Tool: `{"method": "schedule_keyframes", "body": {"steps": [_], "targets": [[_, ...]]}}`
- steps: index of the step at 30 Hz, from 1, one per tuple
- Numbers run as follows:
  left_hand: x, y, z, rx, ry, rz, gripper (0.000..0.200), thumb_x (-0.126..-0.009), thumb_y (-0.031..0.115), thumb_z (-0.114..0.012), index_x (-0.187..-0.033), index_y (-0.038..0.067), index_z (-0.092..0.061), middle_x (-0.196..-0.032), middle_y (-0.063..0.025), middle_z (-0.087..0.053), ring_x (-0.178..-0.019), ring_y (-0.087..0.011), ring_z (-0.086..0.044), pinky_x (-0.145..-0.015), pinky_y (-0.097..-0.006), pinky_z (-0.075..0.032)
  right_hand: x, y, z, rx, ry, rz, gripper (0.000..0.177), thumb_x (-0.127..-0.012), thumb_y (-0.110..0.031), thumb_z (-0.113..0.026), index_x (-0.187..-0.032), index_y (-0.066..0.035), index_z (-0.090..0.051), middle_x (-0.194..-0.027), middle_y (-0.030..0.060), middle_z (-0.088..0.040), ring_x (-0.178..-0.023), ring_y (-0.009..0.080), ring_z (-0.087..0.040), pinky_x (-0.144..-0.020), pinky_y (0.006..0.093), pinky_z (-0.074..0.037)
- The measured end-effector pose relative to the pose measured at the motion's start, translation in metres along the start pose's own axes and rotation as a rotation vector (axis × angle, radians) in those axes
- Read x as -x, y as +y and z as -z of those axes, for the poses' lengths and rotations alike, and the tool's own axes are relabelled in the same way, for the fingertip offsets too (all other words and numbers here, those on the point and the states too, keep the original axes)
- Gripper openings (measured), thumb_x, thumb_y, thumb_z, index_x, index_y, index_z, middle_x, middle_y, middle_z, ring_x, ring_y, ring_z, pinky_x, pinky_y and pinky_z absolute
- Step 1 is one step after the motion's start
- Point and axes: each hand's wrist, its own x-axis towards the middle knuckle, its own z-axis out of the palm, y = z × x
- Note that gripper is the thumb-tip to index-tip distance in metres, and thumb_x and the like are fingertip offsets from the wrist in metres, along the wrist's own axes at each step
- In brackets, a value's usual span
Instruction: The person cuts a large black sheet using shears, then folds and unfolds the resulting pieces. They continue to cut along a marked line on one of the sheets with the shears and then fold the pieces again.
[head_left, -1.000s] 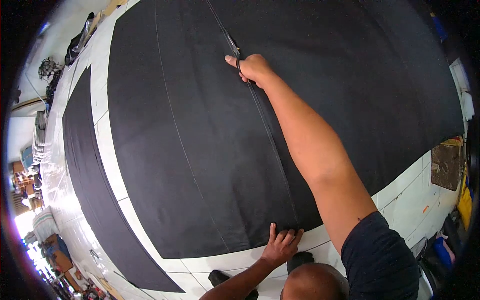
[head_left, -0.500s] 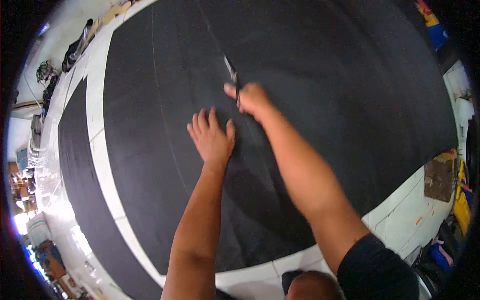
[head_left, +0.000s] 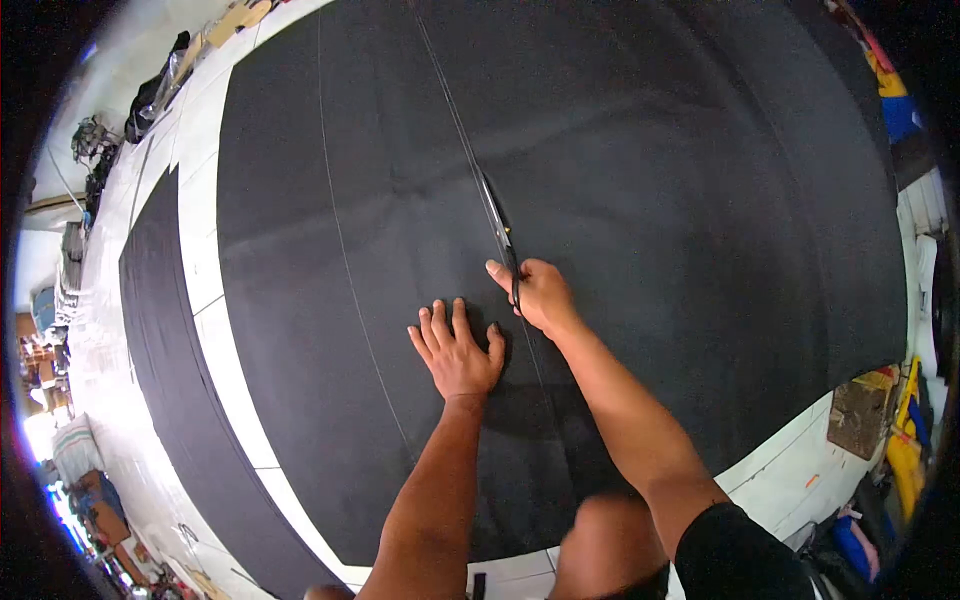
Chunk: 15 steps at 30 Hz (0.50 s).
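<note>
A large black sheet of fabric [head_left: 640, 230] lies spread on the white tiled floor, with long thin pale lines running along it. My right hand [head_left: 543, 298] is closed around the black handles of a pair of scissors [head_left: 499, 222]. The blades point away from me along one of the pale lines. To the left and nearer to me, my left hand [head_left: 462, 355] lies flat on the fabric, fingers spread, holding nothing. Part of the scissor handles is hidden by my right fingers.
A narrow black fabric strip [head_left: 170, 340] lies to the left, across a band of white floor [head_left: 206, 270]. Assorted items line the left edge. On the right are a brown board [head_left: 858, 415], a yellow object [head_left: 905, 440] and other clutter. My knee [head_left: 610, 540] is at the fabric's near edge.
Both hands and the scissors sit lower and slightly further right in the view, whose framing has also shifted. My knee shows more. The scissors are still in my right hand.
</note>
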Motion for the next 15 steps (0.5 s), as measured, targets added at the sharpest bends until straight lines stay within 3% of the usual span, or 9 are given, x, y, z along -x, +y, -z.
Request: {"method": "schedule_keyframes", "body": {"steps": [3, 4, 6, 12, 13, 15], "targets": [[0.002, -0.003, 0.0, 0.005, -0.022, 0.019, 0.062, -0.083, 0.042, -0.059, -0.132, 0.004, -0.053, -0.139, -0.0226, -0.045, -0.138, -0.0438, -0.033, -0.116, -0.0614, -0.016, 0.005, -0.004, 0.001, -0.03, 0.01, 0.023, 0.065, -0.081, -0.064, -0.068, -0.067, -0.001, -0.058, -0.066, 0.0188, -0.061, -0.062, 0.0334, -0.06, -0.062, 0.0442, -0.046], [-0.002, -0.001, 0.0, 0.012, -0.017, 0.019, 0.062, -0.082, 0.042, -0.059, -0.132, 0.004, -0.055, -0.139, -0.0221, -0.045, -0.138, -0.0438, -0.033, -0.115, -0.0624, -0.017, 0.006, -0.006, 0.0, 0.006, 0.018, -0.013, 0.062, -0.081, -0.062, -0.069, -0.069, -0.002, -0.058, -0.064, 0.0162, -0.059, -0.06, 0.0289, -0.057, -0.06, 0.042, -0.045], [-0.005, -0.001, -0.002, 0.028, -0.016, 0.017, 0.063, -0.082, 0.043, -0.059, -0.131, 0.004, -0.055, -0.138, -0.0223, -0.046, -0.136, -0.0447, -0.033, -0.115, -0.0637, -0.017, 0.005, -0.008, -0.001, -0.052, 0.014, -0.011, 0.052, -0.085, -0.049, -0.073, -0.064, -0.008, -0.051, -0.056, 0.0005, -0.053, -0.049, 0.01, -0.049, -0.047, 0.0284, -0.04], [-0.003, -0.006, -0.008, 0.008, -0.125, 0.027, 0.067, -0.081, 0.042, -0.062, -0.134, 0.004, -0.05, -0.141, -0.0233, -0.039, -0.139, -0.0451, -0.027, -0.115, -0.0642, -0.013, -0.015, -0.029, -0.005, -0.14, -0.024, -0.107, 0.049, -0.086, -0.045, -0.074, -0.065, -0.011, -0.048, -0.057, -0.0017, -0.05, -0.048, 0.007, -0.045, -0.045, 0.025, -0.036], [-0.004, -0.006, -0.008, 0.007, -0.131, 0.031, 0.067, -0.081, 0.042, -0.062, -0.134, 0.004, -0.05, -0.141, -0.0233, -0.039, -0.139, -0.0452, -0.027, -0.115, -0.0643, -0.014, -0.02, -0.034, -0.003, -0.134, -0.033, -0.141, 0.057, -0.083, -0.055, -0.073, -0.066, -0.005, -0.052, -0.058, 0.0056, -0.051, -0.057, 0.0166, -0.049, -0.055, 0.0349, -0.041], [0.0, -0.007, -0.005, -0.003, -0.152, 0.033, 0.067, -0.081, 0.042, -0.062, -0.133, 0.003, -0.05, -0.141, -0.0235, -0.039, -0.139, -0.0456, -0.027, -0.115, -0.0645, -0.014, -0.032, -0.046, -0.001, -0.171, -0.042, -0.145, 0.057, -0.083, -0.056, -0.073, -0.065, -0.006, -0.052, -0.058, 0.005, -0.051, -0.057, 0.0157, -0.048, -0.055, 0.0344, -0.04]]}}
